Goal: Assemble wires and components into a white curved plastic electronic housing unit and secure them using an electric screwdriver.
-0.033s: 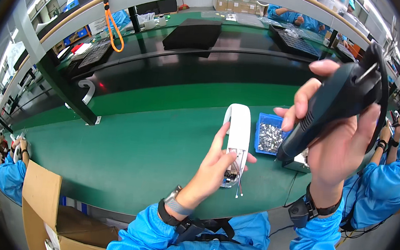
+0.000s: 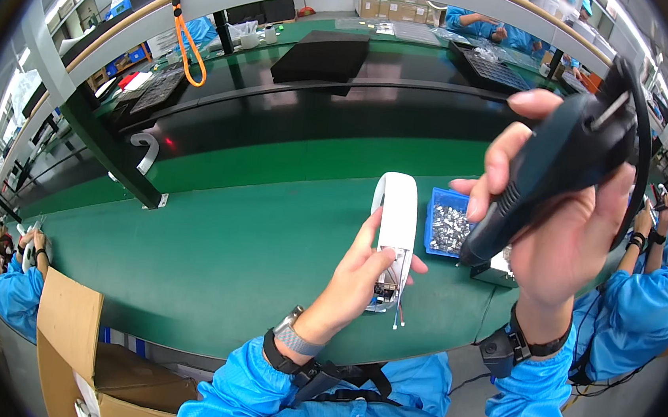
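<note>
Factory assembly line: green conveyor belt (image 2: pixel 253 225), blue-smocked workers (image 2: pixel 16 300).

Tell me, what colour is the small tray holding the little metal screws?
Blue: the small square plastic tray shows best in the head view.

Person, own body: bright blue long-sleeved work coat, white snap buttons at the front; left hand (image 2: pixel 360 270) bare, grey-faced wristwatch on a dark strap; right hand (image 2: pixel 566 229) bare, black wrist strap, dark cable trailing.
</note>
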The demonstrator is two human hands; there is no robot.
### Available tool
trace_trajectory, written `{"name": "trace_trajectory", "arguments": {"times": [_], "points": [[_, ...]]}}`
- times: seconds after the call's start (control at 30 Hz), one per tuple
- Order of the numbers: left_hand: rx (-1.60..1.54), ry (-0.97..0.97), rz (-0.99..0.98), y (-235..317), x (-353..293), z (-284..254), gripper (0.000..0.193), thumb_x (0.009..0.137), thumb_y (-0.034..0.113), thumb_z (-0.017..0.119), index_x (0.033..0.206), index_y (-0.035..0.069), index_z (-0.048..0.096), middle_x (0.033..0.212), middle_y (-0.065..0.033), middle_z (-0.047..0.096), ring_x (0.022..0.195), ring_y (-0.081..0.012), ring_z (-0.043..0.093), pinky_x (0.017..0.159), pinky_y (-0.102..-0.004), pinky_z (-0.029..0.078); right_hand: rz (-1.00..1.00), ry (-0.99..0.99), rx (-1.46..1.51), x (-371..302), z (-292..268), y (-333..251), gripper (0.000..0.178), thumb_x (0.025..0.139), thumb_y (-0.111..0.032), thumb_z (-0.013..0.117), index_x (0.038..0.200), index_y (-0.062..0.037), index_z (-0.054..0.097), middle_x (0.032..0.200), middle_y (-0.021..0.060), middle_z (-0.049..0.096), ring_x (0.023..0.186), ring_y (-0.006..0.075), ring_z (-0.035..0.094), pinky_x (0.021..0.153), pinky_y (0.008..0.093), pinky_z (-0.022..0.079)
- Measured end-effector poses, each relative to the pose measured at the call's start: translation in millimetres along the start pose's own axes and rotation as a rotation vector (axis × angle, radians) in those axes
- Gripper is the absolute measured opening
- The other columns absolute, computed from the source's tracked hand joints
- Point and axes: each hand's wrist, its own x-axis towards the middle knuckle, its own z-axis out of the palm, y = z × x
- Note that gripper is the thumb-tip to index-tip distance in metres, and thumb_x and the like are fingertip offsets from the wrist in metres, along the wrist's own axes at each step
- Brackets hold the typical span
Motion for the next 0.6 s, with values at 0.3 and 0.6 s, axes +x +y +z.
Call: {"name": "trace_trajectory", "arguments": {"times": [0.3,0.6], "points": [[0.083,-0.047,-0.098,-2.3,6.0,7.7,0.035,0.105,0.016,0.041,0.137,0.003,0.041,0.097,-0.0101,0.065,0.085,-0.0150,0.064,0.077,-0.0296,0.054,-0.043,-0.029,0.193,15.5,35.2,27.0,0.096,0.092,-0.079,0.022,0.120,0.0089,0.049,0.079,0.0207,0.065,0.052,0.0166,0.060,0.048,0.0260,0.048],[0.106,-0.077,-0.106,-0.6,5.0,8.8,0.036,0.106,0.018,0.038,0.139,0.003,0.039,0.102,-0.0109,0.063,0.091,-0.0164,0.063,0.081,-0.0315,0.054,-0.037,0.043,0.327,5.9,38.7,24.0,0.094,0.091,-0.080,0.022,0.118,0.0069,0.048,0.077,0.0205,0.064,0.052,0.0173,0.059,0.048,0.0271,0.050]]}}
